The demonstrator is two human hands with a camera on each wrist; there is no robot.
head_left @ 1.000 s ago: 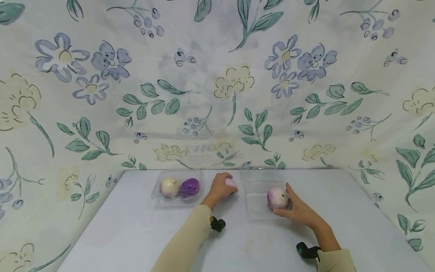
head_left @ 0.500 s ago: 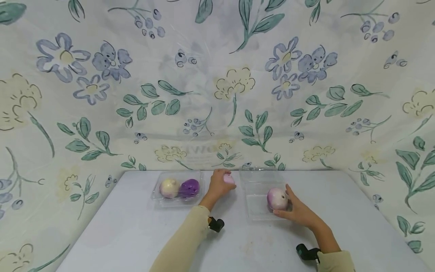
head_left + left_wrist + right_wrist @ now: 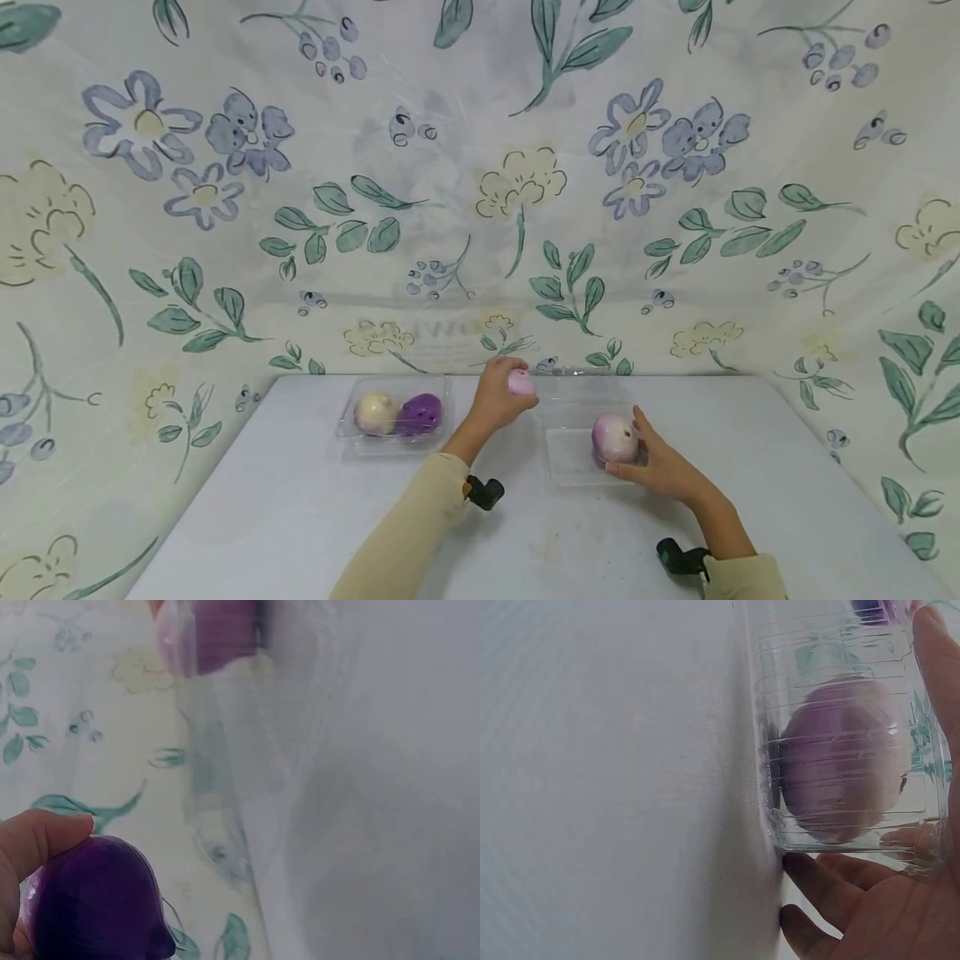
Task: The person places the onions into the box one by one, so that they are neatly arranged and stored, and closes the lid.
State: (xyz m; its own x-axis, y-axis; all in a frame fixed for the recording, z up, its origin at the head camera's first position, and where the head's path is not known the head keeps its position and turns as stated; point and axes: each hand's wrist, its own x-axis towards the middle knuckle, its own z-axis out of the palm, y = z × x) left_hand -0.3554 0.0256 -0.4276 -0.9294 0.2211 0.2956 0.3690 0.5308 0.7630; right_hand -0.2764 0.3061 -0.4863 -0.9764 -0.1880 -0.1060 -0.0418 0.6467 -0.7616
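Note:
My left hand (image 3: 501, 398) holds a small round object (image 3: 521, 382), pale pink from above, beside the left edge of an open clear plastic box (image 3: 567, 468). From the left wrist, the same object (image 3: 97, 900) looks dark purple with a pointed tip. Inside the box lies a pink-and-white onion-like ball (image 3: 615, 439) with a dark spot. My right hand (image 3: 660, 460) grips the box's right end. The right wrist view has the ball (image 3: 840, 757) behind ribbed plastic, with that hand's fingers (image 3: 829, 892) outside the wall.
Further left on the white table (image 3: 270, 500) stands another clear plastic box (image 3: 352, 454), holding a cream-coloured ball (image 3: 375, 414) and a purple one (image 3: 420, 414) with dark spots. Behind the table hangs a flower-patterned cloth (image 3: 465, 167). The open box's lid (image 3: 581, 383) leans back toward the cloth.
My left hand dips slightly left, then rises and shifts right with the small round object, nearing the open box. My right hand stays at the box.

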